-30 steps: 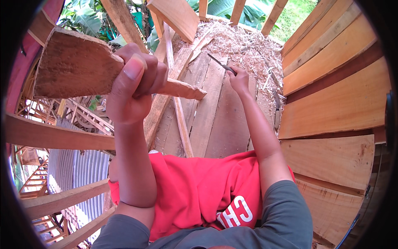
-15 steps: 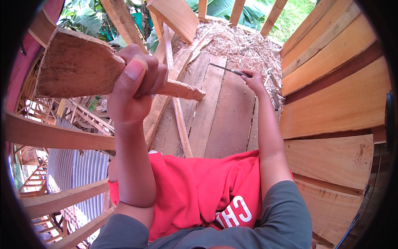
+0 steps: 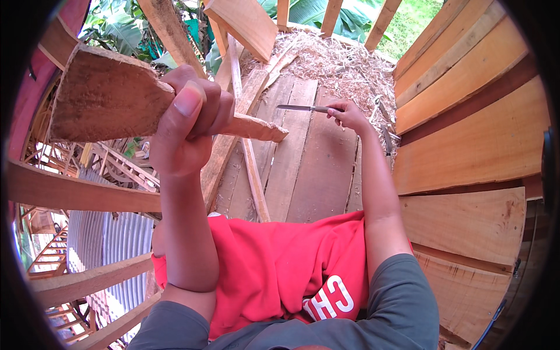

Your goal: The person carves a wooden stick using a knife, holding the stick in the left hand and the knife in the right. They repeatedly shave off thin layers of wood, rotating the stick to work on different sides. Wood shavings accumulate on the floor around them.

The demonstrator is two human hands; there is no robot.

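Note:
Close to the camera, my left hand (image 3: pixel 189 119) is closed round the narrow middle of a rough-carved piece of wood (image 3: pixel 108 96). Its wide, flat end sticks out to the left of my fist, and a thinner tapering end points right. Farther off, my right hand (image 3: pixel 347 115) grips the dark handle of a knife (image 3: pixel 300 108). The blade points left, over the floor boards, and is apart from the wood.
Wood shavings (image 3: pixel 335 58) are heaped on the far floor. Loose planks and a thin strip (image 3: pixel 251 169) lie left of the floorboards (image 3: pixel 321 169). A plank wall (image 3: pixel 466 146) rises on the right; open railings (image 3: pixel 87 186) run along the left. Red cloth (image 3: pixel 274 256) covers my lap.
The knife has swung from pointing up and away to lying nearly level, its blade toward the left. My right hand has shifted slightly left; my left hand holds almost still.

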